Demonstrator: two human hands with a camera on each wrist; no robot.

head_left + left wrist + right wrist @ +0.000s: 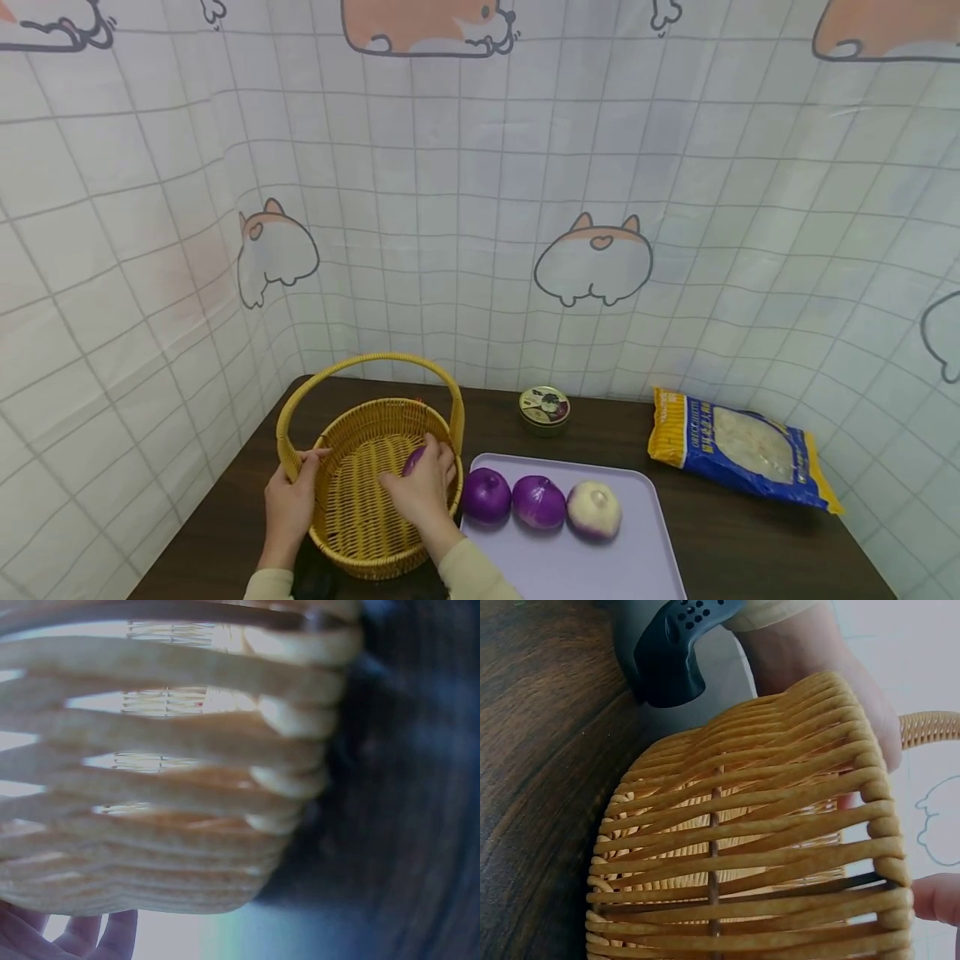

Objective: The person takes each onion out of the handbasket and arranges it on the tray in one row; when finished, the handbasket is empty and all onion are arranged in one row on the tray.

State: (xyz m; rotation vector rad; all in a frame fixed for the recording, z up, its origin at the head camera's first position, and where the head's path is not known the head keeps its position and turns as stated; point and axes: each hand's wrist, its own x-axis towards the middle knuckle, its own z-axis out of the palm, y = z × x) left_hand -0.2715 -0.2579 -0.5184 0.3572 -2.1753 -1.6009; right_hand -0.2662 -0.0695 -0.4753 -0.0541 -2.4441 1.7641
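A round yellow wicker basket (363, 492) with a tall arched handle stands on the dark table. My left hand (288, 504) grips its left rim by the handle's base; in the left wrist view, some fingers (112, 937) show beyond the woven wall. My right hand (423, 492) reaches over the right side into the basket, its fingers around a purple onion (412, 460), mostly hidden by the hand. Right of the basket, a lilac tray (577, 571) bears two purple onions (487, 497) (539, 502) and a whitish one tinged purple (594, 509), in a row.
A round tin (544, 408) stands behind the tray. At the right lies a blue and yellow pasta bag (742, 446). Something small and red (417, 401) peeks out behind the basket. A patterned white curtain (480, 208) hangs around the table.
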